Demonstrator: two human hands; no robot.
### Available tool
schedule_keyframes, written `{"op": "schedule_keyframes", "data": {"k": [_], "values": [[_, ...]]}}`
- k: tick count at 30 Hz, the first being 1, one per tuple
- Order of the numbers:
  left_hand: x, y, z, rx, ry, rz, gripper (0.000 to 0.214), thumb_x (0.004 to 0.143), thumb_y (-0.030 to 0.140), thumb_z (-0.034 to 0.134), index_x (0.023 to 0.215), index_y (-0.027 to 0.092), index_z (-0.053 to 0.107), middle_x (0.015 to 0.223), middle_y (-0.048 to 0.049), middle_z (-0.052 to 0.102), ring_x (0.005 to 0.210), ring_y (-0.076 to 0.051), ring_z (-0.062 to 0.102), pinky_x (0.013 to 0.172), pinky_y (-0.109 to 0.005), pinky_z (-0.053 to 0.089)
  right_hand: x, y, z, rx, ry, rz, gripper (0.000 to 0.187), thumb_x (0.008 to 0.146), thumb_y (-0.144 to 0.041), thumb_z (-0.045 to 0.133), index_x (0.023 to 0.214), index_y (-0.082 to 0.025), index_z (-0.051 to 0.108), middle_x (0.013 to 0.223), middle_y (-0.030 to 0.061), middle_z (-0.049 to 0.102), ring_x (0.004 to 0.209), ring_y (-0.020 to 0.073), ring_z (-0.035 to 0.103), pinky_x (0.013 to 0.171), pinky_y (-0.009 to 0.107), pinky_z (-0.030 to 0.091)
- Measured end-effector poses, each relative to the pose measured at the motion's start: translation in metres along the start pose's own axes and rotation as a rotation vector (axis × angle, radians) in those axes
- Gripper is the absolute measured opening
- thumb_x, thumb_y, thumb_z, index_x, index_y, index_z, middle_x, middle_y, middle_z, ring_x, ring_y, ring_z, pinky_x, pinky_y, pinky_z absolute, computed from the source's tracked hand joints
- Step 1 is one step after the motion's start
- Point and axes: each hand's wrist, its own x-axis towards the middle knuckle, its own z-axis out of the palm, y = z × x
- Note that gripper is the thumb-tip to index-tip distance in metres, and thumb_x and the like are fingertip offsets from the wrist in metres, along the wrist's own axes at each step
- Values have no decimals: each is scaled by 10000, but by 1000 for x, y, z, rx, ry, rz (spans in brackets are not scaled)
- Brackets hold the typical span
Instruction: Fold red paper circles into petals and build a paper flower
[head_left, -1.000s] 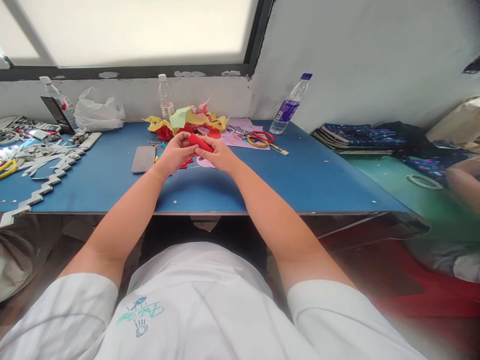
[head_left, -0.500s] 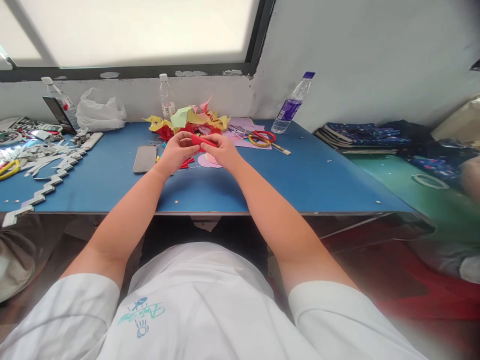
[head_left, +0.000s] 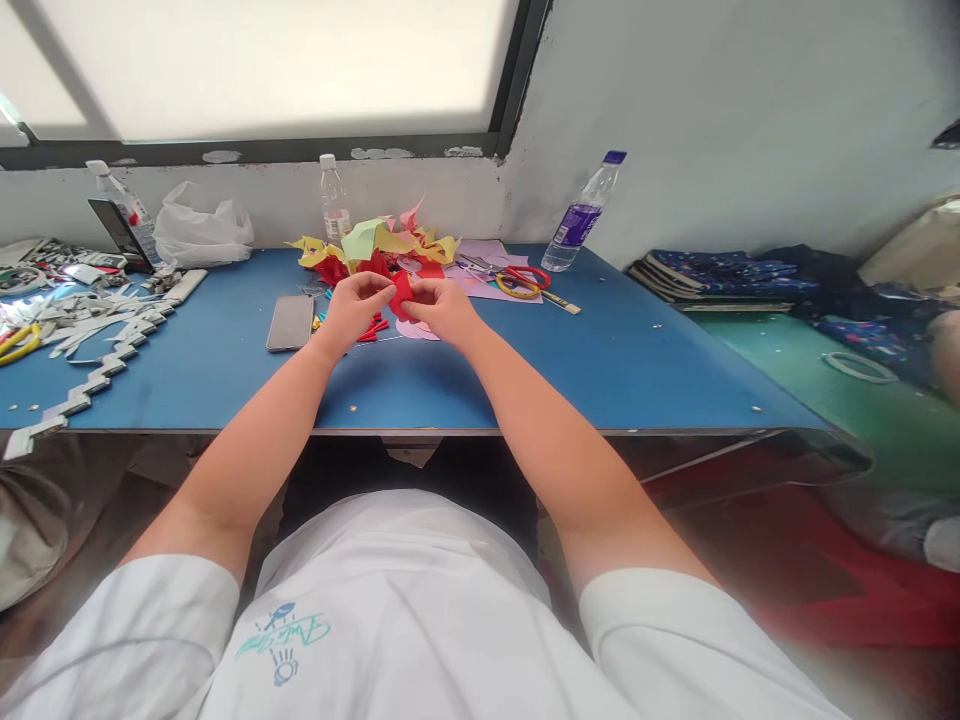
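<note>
A small piece of red paper (head_left: 401, 296) is pinched between my two hands above the blue table. My left hand (head_left: 356, 308) grips its left side with thumb and fingers, while my right hand (head_left: 444, 308) has the right side, closed the same way. Just behind them lies a heap of crumpled yellow, green and red paper (head_left: 382, 243). Under my hands a pink paper disc (head_left: 417, 330) shows in part, beside some small red pieces (head_left: 373, 328). A phone (head_left: 291, 323) lies flat to the left of my left hand.
Scissors with red and yellow handles (head_left: 521, 282) rest on pink paper sheets (head_left: 484, 250). A tilted-looking bottle with a purple label (head_left: 581, 220) stands at the right by the wall. Leftward are a zigzag folded strip (head_left: 97, 377), grey scraps, and a plastic bag (head_left: 201, 230).
The red paper has turned from lying lengthwise across my fingers to a more upright angle. My hands have shifted their fingers slightly around it.
</note>
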Motion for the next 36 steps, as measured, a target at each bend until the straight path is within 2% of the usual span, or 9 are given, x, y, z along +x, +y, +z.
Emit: {"op": "schedule_keyframes", "data": {"k": [3,6,12,15,21,25,28,33,36], "values": [[-4,8,0,-26,-13,49,445,854,557,1161,947,227,877,971,-50,864,954,-239,787,889,-366,638,-6,-11,0,-52,-25,-14,481,727,-555,1133,987,-226,896,928,75,878,912,314,805,790,414,664],[-8,20,0,-28,-40,60,514,828,604,1201,978,241,868,962,-47,866,918,-237,795,852,-369,635,-12,-23,1,-57,16,-70,536,750,-627,1146,995,-233,878,988,84,874,976,336,817,863,447,685],[-32,59,6,-1,-52,106,528,815,640,1221,959,262,882,917,-52,864,882,-250,806,773,-388,644,-43,-42,7,41,68,-111,622,775,-723,1186,1057,-270,868,1015,78,857,961,347,806,852,482,684],[-64,80,12,-4,-31,91,480,888,648,1182,975,270,899,913,-35,865,810,-221,772,721,-383,646,-81,-49,13,152,150,-126,579,843,-733,1161,1122,-306,886,1067,76,861,983,352,825,852,497,710],[-150,97,17,38,-5,21,246,973,621,1124,1069,432,998,985,-23,924,904,-294,901,816,-477,792,-162,-76,25,330,23,6,539,759,-643,1288,1061,-366,938,952,47,849,874,333,823,802,523,738],[-185,110,17,106,6,43,196,939,576,1146,1053,496,1008,960,-6,931,826,-314,899,773,-533,809,-191,-101,29,298,-15,62,519,745,-639,1307,1015,-371,955,936,48,854,839,343,813,758,540,733],[-196,124,18,102,4,20,172,952,496,1151,1054,491,1013,964,-1,939,815,-291,906,761,-490,823,-204,-112,31,281,-5,69,521,790,-690,1280,1025,-358,954,939,55,850,802,322,795,706,511,726],[-206,137,23,-29,-1,147,256,898,242,1205,1064,310,1022,929,-11,947,759,-219,918,693,-269,798,-216,-122,30,365,-129,90,592,939,-716,1197,1111,-217,928,926,63,838,787,259,803,687,377,708],[-212,139,23,-97,-79,188,309,951,181,1180,1186,316,1031,1005,-25,973,833,-218,942,766,-263,821,-217,-120,29,444,-183,94,540,995,-663,1182,1111,-202,926,923,69,841,789,253,812,701,366,714]]}}
